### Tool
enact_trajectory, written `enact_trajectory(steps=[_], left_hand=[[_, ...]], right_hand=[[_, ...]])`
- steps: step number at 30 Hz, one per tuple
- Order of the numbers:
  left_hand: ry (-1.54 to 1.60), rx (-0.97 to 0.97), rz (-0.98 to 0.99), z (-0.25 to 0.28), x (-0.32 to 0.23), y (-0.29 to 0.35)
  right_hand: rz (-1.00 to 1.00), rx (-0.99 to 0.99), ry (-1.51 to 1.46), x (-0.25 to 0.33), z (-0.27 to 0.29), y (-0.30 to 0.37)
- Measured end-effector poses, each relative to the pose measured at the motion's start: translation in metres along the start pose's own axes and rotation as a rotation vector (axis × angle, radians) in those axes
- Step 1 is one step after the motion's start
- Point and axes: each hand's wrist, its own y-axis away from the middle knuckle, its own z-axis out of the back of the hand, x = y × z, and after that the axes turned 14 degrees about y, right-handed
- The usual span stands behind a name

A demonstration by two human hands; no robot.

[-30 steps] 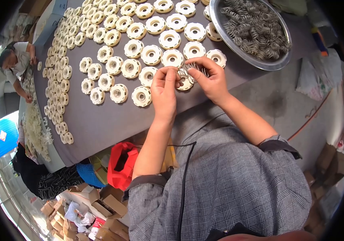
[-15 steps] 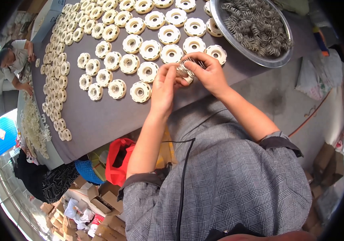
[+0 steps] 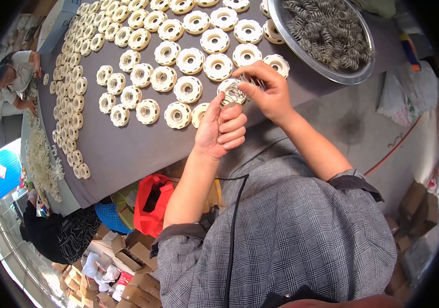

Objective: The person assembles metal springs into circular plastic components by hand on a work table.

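Note:
Metal coil springs stretch in a tangle between my two hands, over the table's near edge. My left hand is closed, its fingers curled in and its thumb and forefinger pinching the lower end of the coils. From the right, my right hand grips the upper part, with loops showing past its fingers. Just behind the hands lie round cream plastic rings with notched rims. Several rings farther left, such as one ring, have a spring sitting in the middle. One ring is partly covered by the springs and my hands.
A round metal basin heaped with springs stands at the right on the grey-covered table. Small cream rings crowd the far left. Another person works at a side table with a pile of pale parts. A red bag hangs below the edge.
My left hand has dropped slightly and turned, its fingers now curled. The springs are pulled out longer between my hands. A ring once hidden by my left hand now shows.

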Motion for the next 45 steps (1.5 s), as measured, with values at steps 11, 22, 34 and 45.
enact_trajectory(steps=[11, 22, 34, 45], left_hand=[[-1.286, -0.383, -0.899, -0.005, 0.012, -0.004], [-0.801, -0.575, -0.472, 0.004, 0.005, 0.003], [-2.131, -0.703, -0.821, 0.03, -0.013, -0.02], [-1.426, -0.373, -0.941, 0.005, -0.002, -0.02]], right_hand=[[-0.193, 0.068, -0.12, -0.005, 0.003, 0.001], [-0.246, -0.378, -0.249, -0.017, 0.016, -0.02], [-0.394, -0.21, -0.217, -0.033, 0.011, -0.002], [-0.503, 0.08, -0.332, -0.029, -0.003, 0.01]])
